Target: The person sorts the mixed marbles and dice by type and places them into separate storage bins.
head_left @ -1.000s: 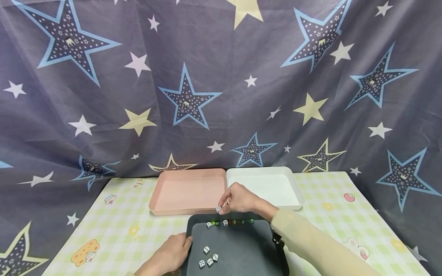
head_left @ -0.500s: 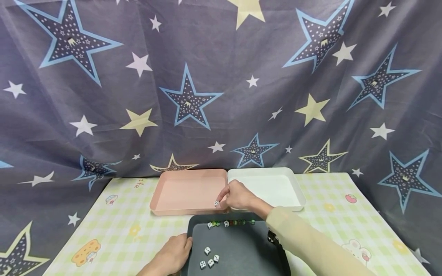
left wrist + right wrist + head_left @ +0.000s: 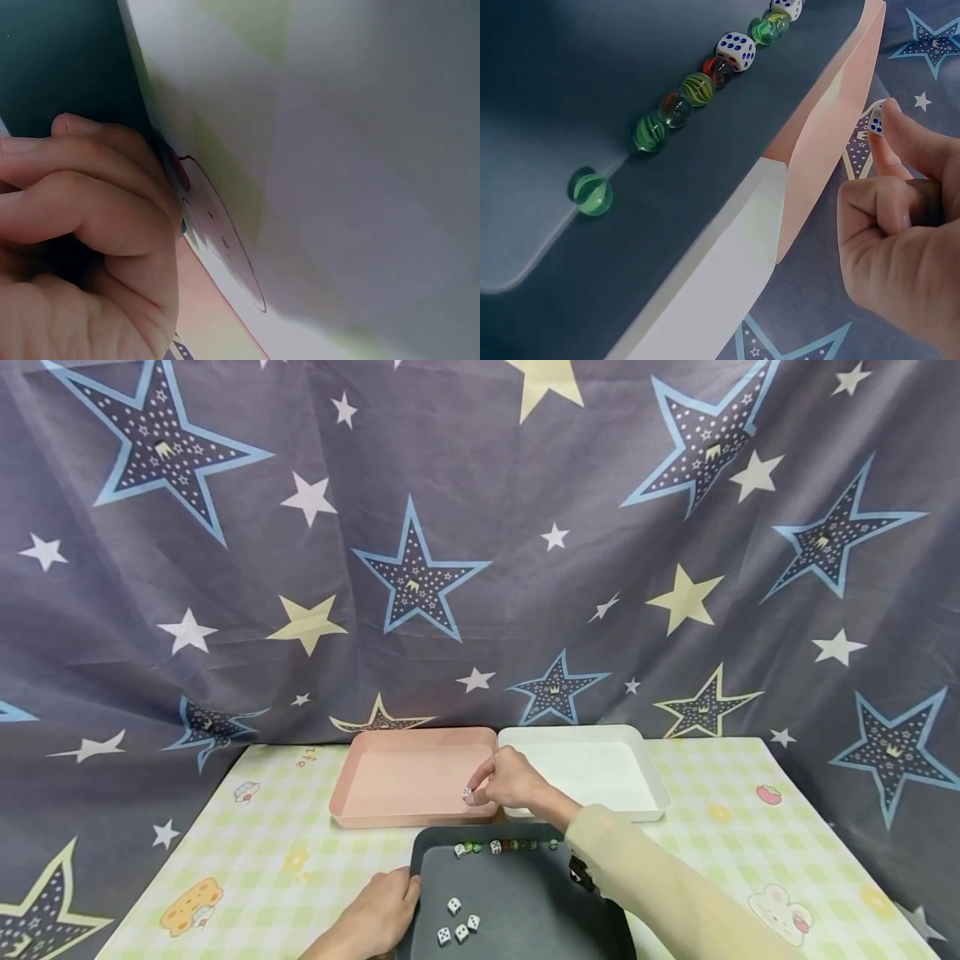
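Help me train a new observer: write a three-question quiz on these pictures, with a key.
1. What does the right hand pinch: (a) a green glass marble, (b) a dotted white cubic die, (c) nothing?
2. True or false: the left hand touches the white rectangular tray.
3. In the head view, how many dice form the cluster near the bottom edge, on the dark grey rectangular tray?

Key: 1 b; 2 false; 3 four.

The dice [image 3: 736,52] are dotted blue on white, the marbles [image 3: 697,88] swirled green, yellow and red. The near tray [image 3: 540,906] is coloured dark grey, the left tray [image 3: 412,777] pink, the right tray [image 3: 596,768] white. The surface [image 3: 262,877] is checked green and white, the grey curtain [image 3: 487,460] starred blue, yellow and white.
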Tool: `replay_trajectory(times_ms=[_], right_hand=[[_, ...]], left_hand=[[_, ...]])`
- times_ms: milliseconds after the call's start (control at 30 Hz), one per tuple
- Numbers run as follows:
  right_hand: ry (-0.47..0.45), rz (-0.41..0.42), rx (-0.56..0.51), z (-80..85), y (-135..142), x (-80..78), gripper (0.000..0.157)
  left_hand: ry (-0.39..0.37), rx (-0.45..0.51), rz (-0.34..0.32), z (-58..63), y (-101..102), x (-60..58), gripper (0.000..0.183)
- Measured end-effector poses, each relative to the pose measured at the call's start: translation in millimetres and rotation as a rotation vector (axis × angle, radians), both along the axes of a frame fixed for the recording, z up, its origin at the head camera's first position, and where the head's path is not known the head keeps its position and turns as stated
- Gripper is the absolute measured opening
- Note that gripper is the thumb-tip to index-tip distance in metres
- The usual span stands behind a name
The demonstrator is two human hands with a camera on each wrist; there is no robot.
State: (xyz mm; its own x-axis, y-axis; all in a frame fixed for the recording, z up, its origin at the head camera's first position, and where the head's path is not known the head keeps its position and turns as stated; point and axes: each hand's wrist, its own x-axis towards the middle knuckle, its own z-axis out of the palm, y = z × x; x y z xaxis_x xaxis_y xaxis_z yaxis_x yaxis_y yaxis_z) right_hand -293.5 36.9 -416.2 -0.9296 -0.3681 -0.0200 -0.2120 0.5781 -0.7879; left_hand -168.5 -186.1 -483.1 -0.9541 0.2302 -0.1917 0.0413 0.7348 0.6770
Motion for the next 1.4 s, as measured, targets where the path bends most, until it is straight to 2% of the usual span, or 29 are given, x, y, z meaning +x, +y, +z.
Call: replay_trajectory(times_ms=[267, 467, 733, 833, 1000, 1100, 1267, 1400], right_hand=[[0.015, -0.03, 0.009, -7.6, -2.0, -2.4, 0.01], [0.021, -0.028, 0.001, -8.1, -7.4, -6.9, 0.009], [0.057, -0.031, 0.036, -7.6, -12.9, -12.0, 0.01], [0.066, -0.032, 0.049, -9.3, -14.6, -14.3, 0.011], [0.081, -0.047, 0.066, -9.6, -16.9, -17.1, 0.012], [0.086, -0.055, 0.069, -9.5, -18.2, -18.8, 0.011], [0.088, -0.065, 0.064, -10.9, -20.8, -20.6, 0.011], [0.085, -0.078, 0.053, -13.0, -23.0, -20.7, 0.012]], left_hand=[[-0.006, 0.004, -0.018, -2.8, -1.0, -2.1, 0.032], [0.015, 0.0, -0.005, -1.0, -2.0, -1.5, 0.031], [0.0, -0.032, 0.0, -12.1, -3.8, -8.5, 0.032], [-0.014, -0.079, -0.002, -15.5, -4.2, -10.3, 0.034], [0.02, -0.071, 0.003, -13.2, -2.6, -8.2, 0.032], [0.025, -0.075, -0.004, -25.2, -6.0, -14.1, 0.033], [0.025, -0.102, -0.023, -60.4, -18.7, -31.5, 0.034], [0.036, -0.08, -0.037, -71.6, -24.6, -36.6, 0.034]])
